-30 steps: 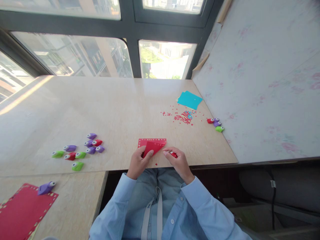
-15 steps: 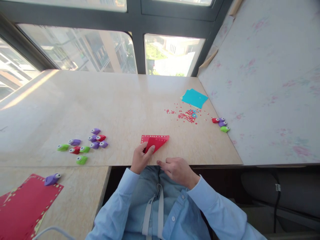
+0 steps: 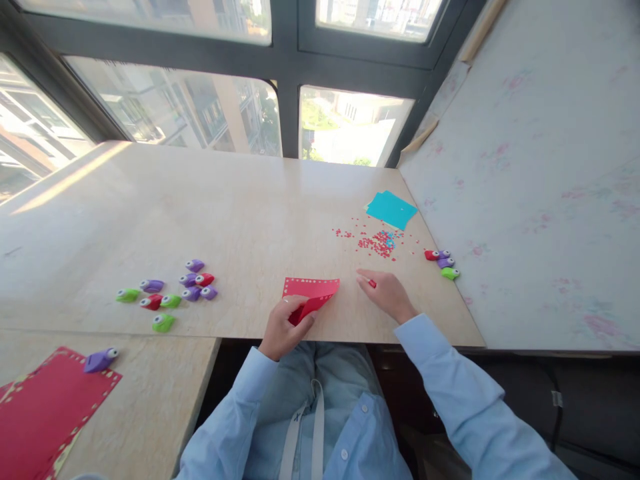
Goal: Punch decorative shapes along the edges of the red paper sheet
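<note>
A grey-framed window (image 3: 289,107) backs the pale table (image 3: 225,207), sunlight (image 3: 75,175) streaking the tabletop's far left; a floral wall (image 3: 540,167) rises right.

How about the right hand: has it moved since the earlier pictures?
Yes: forward and rightward, away from the table's front edge and toward the scattered red bits, the right hand having moved.

Right hand (image 3: 389,293) shifted nearer confetti (image 3: 376,244); red paper (image 3: 318,296) fold seemingly looser.
</note>
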Available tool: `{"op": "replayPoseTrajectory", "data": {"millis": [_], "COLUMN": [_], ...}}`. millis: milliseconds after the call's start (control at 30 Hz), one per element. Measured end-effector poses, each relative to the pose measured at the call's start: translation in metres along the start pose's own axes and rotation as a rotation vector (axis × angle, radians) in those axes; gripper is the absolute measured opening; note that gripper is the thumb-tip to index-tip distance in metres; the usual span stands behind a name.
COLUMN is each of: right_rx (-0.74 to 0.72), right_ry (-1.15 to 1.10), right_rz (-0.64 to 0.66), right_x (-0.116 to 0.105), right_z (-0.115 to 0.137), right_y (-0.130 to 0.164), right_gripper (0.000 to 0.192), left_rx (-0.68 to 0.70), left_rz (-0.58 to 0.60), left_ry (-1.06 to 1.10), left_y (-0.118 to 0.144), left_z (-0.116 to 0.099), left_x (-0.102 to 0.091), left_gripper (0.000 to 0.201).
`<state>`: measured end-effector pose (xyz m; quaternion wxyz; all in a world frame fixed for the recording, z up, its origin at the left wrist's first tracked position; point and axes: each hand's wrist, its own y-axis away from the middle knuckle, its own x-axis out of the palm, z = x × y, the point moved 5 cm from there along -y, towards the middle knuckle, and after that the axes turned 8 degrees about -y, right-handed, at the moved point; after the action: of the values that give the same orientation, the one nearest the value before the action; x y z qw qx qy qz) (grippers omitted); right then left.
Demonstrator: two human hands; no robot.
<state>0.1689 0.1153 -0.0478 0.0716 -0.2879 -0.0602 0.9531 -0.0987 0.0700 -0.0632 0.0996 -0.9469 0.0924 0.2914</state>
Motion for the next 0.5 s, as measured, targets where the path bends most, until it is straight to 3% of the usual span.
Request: {"op": "replayPoseTrajectory", "data": {"millis": [67, 200, 333, 500], "right_rx": [-0.012, 0.001, 0.128, 0.336], "right_ry": [0.08, 0.081, -0.016, -0.156], "right_rz": [0.098, -0.012, -0.053, -0.155], "right_x": [0.018, 0.027, 0.021, 0.017], "right_z": [-0.004, -0.009, -0.009, -0.011], "right_y": [0.021, 0.043, 0.036, 0.024], "right_gripper": [0.023, 0.033, 0.041, 0.052], "left_rx": [0.091, 0.243, 0.267, 0.244], "left_rz": [0.018, 0.136, 0.198, 0.218], "left_ry": [-0.063, -0.241, -0.325, -0.331], "left_y": [0.001, 0.004, 0.001, -0.012], "left_z": [-0.006, -0.017, -0.022, -0.026], "left_x": [0.002, 0.012, 0.021, 0.033], "left_gripper": [0.03, 0.043, 0.048, 0.036]}}
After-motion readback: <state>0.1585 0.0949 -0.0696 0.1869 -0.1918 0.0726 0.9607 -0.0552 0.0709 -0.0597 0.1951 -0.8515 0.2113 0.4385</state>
